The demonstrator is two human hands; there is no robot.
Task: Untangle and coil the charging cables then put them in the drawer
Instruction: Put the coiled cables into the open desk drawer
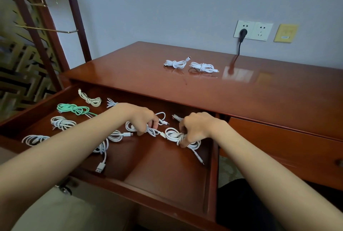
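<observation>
Charging cables: most lie as knotted coils inside the open drawer (pixel 213 158); two more sit on the desk top (pixel 250 97)
Left hand (pixel 143 119): reaches into the middle of the drawer; fingers curled down and clenched round a white coil (pixel 132 128) that rests on the drawer floor
Right hand (pixel 196 126): near the drawer's right wall; fingers and thumb pinch a second white coil (pixel 174 135); that coil's loose tail (pixel 199 157) trails toward the front right corner
Between the hands: the two gripped coils lie close, plug ends almost meeting; whether they touch, I cannot tell
Left part of the drawer: a green coil (pixel 73 109); a cream coil (pixel 91 100) behind it, near the back wall; a white bundle (pixel 62 122) in front of the green one; an outer white bundle (pixel 34 139) at the far left, partly hidden by the left forearm
Under the left forearm: more white loops; a USB plug (pixel 100 168) lies near the front rim
Desk top: a left desk coil (pixel 176 63) and a right desk coil (pixel 203 67), both white, side by side, well apart from the drawer
Wall: a double socket plate (pixel 259 31) with a black plug (pixel 242 33) in its left half; a yellow plate (pixel 285 33) just beside it
</observation>
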